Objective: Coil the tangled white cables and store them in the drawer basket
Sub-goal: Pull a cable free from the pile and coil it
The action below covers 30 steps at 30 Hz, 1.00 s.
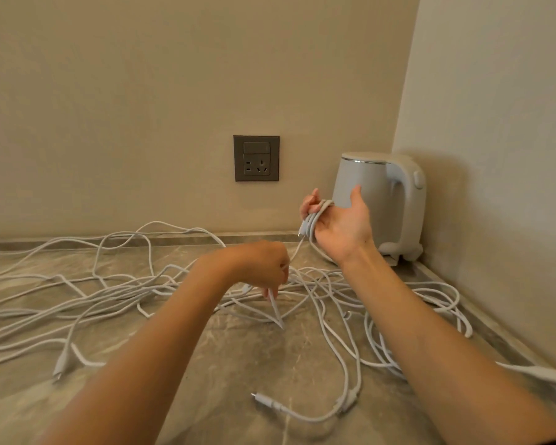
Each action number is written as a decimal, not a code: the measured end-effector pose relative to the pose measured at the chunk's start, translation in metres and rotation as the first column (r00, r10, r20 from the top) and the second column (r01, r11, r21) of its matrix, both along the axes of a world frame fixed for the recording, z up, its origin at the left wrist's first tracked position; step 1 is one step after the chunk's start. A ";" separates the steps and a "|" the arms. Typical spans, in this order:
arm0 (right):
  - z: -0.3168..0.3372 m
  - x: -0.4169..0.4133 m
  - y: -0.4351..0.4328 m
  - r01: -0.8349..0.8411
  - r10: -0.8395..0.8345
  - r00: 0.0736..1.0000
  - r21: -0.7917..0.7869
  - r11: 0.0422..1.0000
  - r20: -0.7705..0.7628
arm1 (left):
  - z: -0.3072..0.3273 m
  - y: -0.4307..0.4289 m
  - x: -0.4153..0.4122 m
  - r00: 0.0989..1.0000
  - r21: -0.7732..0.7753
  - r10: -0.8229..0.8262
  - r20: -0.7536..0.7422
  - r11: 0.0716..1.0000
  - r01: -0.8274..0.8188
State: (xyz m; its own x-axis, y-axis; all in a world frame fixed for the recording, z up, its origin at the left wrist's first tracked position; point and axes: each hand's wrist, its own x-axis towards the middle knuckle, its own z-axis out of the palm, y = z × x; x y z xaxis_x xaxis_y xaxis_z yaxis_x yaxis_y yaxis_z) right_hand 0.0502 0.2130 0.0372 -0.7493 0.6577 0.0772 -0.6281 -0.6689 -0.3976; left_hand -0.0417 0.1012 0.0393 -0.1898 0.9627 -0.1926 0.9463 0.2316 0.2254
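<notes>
The white cables (109, 293) lie in a loose tangle across the marbled countertop (231, 354), spreading from the left edge of the frame to the right edge, with most crossings bunched at centre. One plug end (264, 398) rests at lower centre and others lie at lower left and lower right.

The right hand (344, 226) is raised above the counter at centre right, palm turned toward the camera, in front of a pale kettle (382, 187) that stands in the corner. Its fingers (308, 203) are bent over, with a coil (313, 220) of several cable loops wound round them, while the thumb (355, 195) sticks up apart from the coil. A short connector end hangs from the coil's lower left side.

From the coil a single strand (297, 248) runs down and left to the left hand (264, 264), which sits lower, just left of centre, over the tangle. That hand's fingers are curled in and pinch the strand (the exact fingertips doing so are hidden behind the back of the hand). Below it another length of cable slants down to the counter.

A dark wall socket (256, 158) is set in the beige wall at upper centre.
</notes>
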 end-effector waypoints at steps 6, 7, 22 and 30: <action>-0.003 -0.010 -0.011 0.131 -0.221 0.950 0.360 0.923 0.220 | 0.004 -0.002 -0.001 1.000 0.038 -0.002 0.001 0.999 0.002; -0.003 -0.010 -0.012 0.157 -0.264 0.938 0.404 0.901 0.224 | 0.004 -0.002 -0.002 1.000 0.060 0.014 0.018 0.998 -0.015; -0.010 -0.005 0.001 0.331 -0.771 0.587 0.797 0.505 0.245 | -0.005 -0.004 -0.025 0.988 0.198 0.139 0.063 0.969 -0.149; -0.005 -0.006 0.004 0.048 -0.355 0.826 0.572 0.819 0.438 | 0.005 0.001 -0.016 0.966 0.743 0.178 0.186 0.618 -0.257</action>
